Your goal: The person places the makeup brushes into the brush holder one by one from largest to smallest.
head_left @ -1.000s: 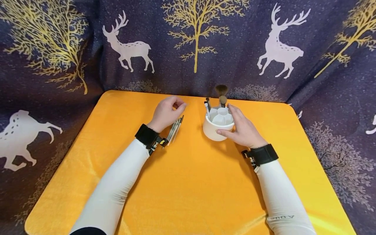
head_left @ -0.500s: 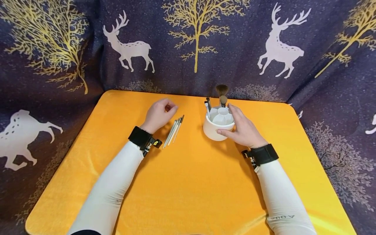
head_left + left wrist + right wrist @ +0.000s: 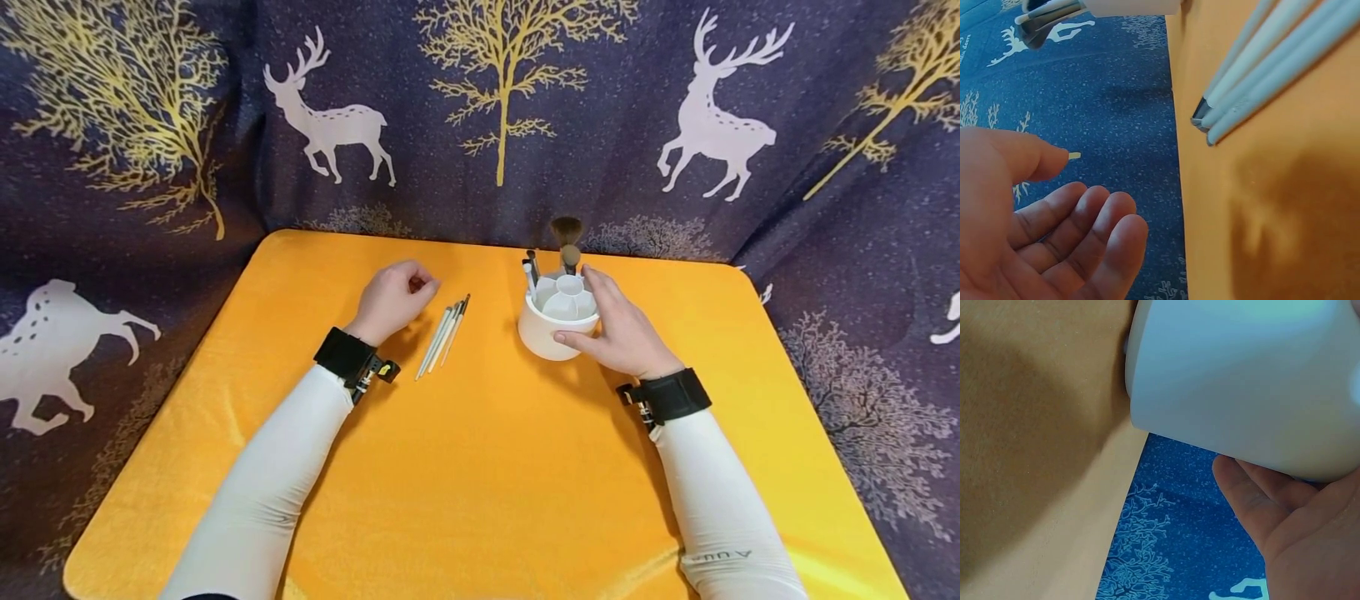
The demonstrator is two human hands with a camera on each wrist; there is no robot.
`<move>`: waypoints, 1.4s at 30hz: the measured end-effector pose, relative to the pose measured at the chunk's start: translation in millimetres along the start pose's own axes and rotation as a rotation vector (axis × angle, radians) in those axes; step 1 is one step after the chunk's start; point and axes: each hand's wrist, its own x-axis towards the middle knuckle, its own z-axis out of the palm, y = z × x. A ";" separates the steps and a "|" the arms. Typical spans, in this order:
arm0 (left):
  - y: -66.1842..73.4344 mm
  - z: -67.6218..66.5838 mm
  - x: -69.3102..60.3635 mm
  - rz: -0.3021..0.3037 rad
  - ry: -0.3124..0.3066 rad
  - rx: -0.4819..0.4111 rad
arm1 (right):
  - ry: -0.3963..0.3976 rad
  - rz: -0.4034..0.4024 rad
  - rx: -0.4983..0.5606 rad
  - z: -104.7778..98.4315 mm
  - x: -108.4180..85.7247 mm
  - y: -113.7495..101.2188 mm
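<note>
A white round makeup brush holder [image 3: 546, 335] with a divided top stands upright toward the back of the table. My right hand [image 3: 628, 332] grips its right side, thumb in front and fingers behind; in the right wrist view the fingers [image 3: 1247, 494] touch the white wall [image 3: 1229, 381]. Several makeup brushes [image 3: 566, 233] stand in the holder, bristles up. To its left, several slim pale-handled brushes [image 3: 441, 340] lie together on the table. My left hand [image 3: 392, 298] hovers left of them, its fingers loosely curled around nothing, as the left wrist view also shows.
Beneath everything is a yellow cloth-covered table [image 3: 487, 467] with rounded corners. A dark curtain [image 3: 450, 200] printed with deer and trees hangs right behind its back edge.
My left hand has moved left and slightly toward me, away from the lying brushes, which are now fully uncovered. The right hand and the brush holder have stayed in place.
</note>
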 end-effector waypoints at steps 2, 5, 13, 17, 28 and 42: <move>-1.5 0.5 -0.8 -0.002 -0.011 0.009 | 0.004 0.000 0.000 0.1 0.0 0.2; -3.0 1.4 -2.0 -0.009 -0.033 0.021 | 0.008 0.000 -0.001 0.1 0.0 0.5; -7.7 5.3 -4.6 -0.026 -0.067 0.041 | 0.001 0.002 0.001 -0.4 0.3 -0.5; -9.7 6.6 -6.3 -0.043 -0.097 0.045 | 0.008 -0.005 0.001 0.5 0.7 0.8; -10.5 9.7 -7.6 -0.065 -0.187 0.088 | 0.015 -0.009 -0.002 1.1 0.3 0.8; -11.1 14.8 -9.3 -0.103 -0.299 0.122 | 0.006 0.007 -0.008 0.0 -0.3 -1.4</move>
